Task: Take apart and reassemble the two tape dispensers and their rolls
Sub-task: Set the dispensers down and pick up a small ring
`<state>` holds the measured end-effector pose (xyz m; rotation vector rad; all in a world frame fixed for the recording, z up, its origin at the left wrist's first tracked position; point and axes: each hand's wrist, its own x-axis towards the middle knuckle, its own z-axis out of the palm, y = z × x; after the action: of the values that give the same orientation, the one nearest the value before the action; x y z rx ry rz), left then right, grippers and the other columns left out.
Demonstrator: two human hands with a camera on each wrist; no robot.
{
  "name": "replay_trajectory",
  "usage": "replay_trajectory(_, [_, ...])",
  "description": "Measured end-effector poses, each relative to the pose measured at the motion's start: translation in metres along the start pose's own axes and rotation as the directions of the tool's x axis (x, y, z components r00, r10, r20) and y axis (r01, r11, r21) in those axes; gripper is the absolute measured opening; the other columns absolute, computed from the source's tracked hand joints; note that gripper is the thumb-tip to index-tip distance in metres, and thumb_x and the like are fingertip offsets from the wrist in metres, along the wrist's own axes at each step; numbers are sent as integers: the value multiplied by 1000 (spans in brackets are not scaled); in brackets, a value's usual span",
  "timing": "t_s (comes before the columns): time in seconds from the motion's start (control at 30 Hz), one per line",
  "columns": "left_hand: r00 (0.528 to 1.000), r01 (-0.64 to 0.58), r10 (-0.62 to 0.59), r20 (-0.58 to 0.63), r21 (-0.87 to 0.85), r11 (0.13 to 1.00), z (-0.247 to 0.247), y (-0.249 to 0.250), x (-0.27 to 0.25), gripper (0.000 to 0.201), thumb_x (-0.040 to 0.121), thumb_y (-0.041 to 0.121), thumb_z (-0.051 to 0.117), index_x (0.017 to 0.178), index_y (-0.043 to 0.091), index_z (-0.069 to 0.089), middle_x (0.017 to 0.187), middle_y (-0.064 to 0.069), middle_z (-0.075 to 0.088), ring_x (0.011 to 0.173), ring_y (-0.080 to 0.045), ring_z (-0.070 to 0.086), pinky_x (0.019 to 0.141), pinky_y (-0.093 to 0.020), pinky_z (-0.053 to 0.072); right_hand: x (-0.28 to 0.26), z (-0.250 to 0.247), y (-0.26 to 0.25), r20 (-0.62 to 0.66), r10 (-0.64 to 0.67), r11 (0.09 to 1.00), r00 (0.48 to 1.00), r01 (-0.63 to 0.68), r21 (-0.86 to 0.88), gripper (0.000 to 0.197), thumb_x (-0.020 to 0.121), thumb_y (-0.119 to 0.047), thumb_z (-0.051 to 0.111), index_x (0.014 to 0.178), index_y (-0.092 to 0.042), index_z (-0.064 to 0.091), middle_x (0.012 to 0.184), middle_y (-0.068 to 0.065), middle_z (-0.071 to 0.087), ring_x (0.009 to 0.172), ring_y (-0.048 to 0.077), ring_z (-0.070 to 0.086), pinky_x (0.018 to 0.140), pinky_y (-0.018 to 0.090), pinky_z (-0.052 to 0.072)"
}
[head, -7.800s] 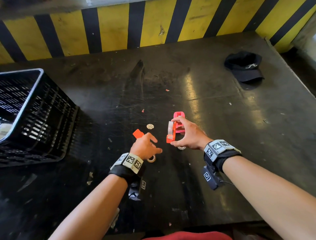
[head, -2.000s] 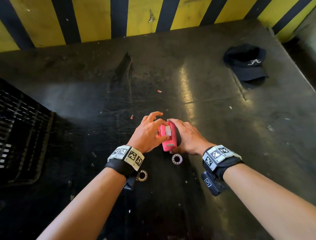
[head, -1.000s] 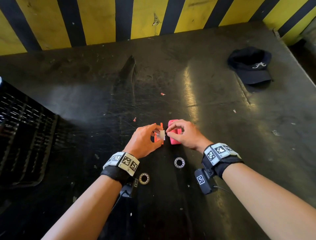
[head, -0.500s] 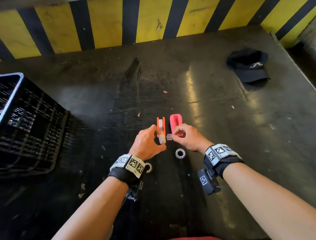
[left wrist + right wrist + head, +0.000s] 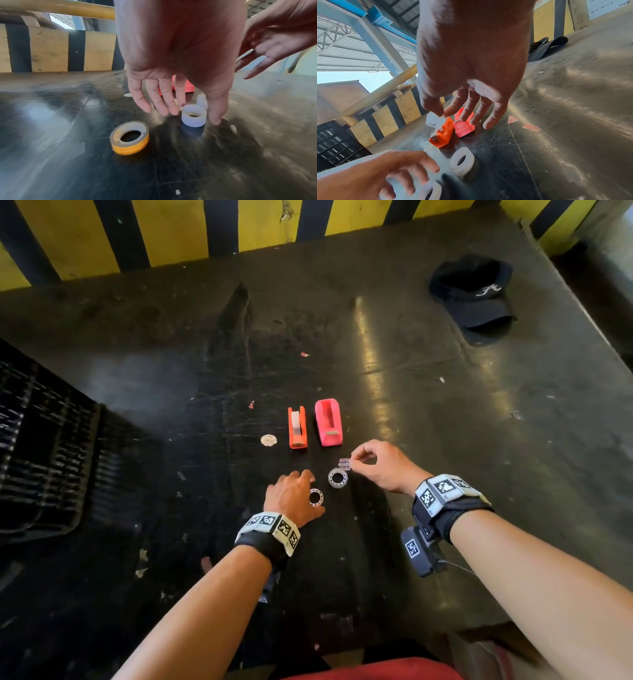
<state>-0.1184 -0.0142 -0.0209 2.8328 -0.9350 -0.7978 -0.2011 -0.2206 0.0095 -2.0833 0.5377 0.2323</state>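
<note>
Rolls (image 5: 338,478) sit mid-frame under our spread, empty left hand (image 5: 294,497); right hand (image 5: 383,465) pinches a clear spool (image 5: 344,463) just above.

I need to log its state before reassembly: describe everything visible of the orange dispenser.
The orange dispenser is a small, narrow body of bright orange plastic, standing upright on the black table with its long axis pointing away from the person. A whitish strip or part shows in its open top slot; the right wrist view shows a small cutter at its low near end. It stands left of the pink dispenser, close beside it. Neither hand touches it.
</note>
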Motion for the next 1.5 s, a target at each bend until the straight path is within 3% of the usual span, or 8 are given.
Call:
replay_trajectory(0.4, [978, -208, 206, -30, -91, 974, -6, 32, 27, 47, 92, 26, 70, 137, 31, 56, 121, -5, 65, 112, -28, 63, 97, -47, 54, -14, -19, 22, 29, 32, 999, 999, -32, 4, 9, 92, -31, 72, 94, -22, 73, 108, -2, 70, 101, 15, 66, 85, 26, 49])
replay_trajectory(0.6, [980, -194, 127, -156, -576, 794, -28, 24, 10, 43, 88, 21, 77, 130, 23, 64, 113, 7, 77, 97, -4, 74, 86, -7, 52, -11, -26, 26, 34, 22, 999, 999, -23, 49, 12, 94, -28, 70, 100, -17, 74, 103, -3, 71, 96, 13, 67, 76, 19, 49])
replay_trajectory(0.93, [956, -292, 193, -220, -717, 633, -69, 3, -26, 41, 92, 15, 74, 131, 21, 64, 119, 4, 76, 102, -3, 74, 88, -15, 57, -5, -9, -28, 53, 5, 993, 999, -11, 120, 14, 98, -28, 67, 103, -17, 74, 85, -11, 69, 71, -2, 62, 68, 14, 46])
replay_trajectory(1.07, [951, -306, 228, -207, -718, 625, -76, -13, -33, 38, 92, 22, 73, 128, 29, 63, 120, 6, 76, 104, -5, 74, 92, -23, 59, -9, 3, -41, 42, 31, 995, 999, -35, 94, 33, 81, -61, 63, 95, -33, 74, 85, -17, 73, 82, 8, 65, 89, 40, 53])
replay_trajectory(1.13, [950, -307, 241, -198, -737, 602, -77, -20, -38, 36, 92, 21, 73, 126, 29, 65, 116, 6, 78, 103, -8, 75, 92, -23, 59, -12, 11, -49, 51, 21, 991, 998, -28, 131, 22, 90, -46, 68, 96, -26, 74, 86, -12, 73, 80, 7, 64, 90, 32, 54])
replay_trajectory(1.23, [946, -321, 247, -212, -739, 593, -75, -26, -43, 34, 90, 16, 74, 124, 21, 68, 110, 4, 78, 96, -14, 76, 91, -23, 59, -18, 22, -59, 32, -14, 996, 999, 11, 93, 15, 97, -25, 68, 104, -14, 74, 81, -8, 69, 69, 2, 61, 65, 3, 42])
replay_trajectory(1.37, [954, -296, 221, -204, -763, 574, -69, -32, -45, 40, 87, 19, 76, 126, 21, 67, 113, 3, 76, 96, -14, 76, 92, -35, 62, -20, 33, -59, 39, -13, 990, 999, 7, 144, 19, 96, -24, 70, 108, -10, 74, 87, -3, 70, 74, 8, 60, 68, 17, 45])
replay_trajectory(1.5, [951, -294, 238, -197, -809, 508, -70, -26, -47, 43, 89, 16, 75, 130, 26, 66, 112, -2, 76, 102, -14, 76, 92, -28, 61, -22, 30, -57, 59, -10, 994, 998, 4, 111, 16, 98, -23, 65, 108, -13, 71, 82, -10, 66, 71, 4, 58, 60, 9, 40])
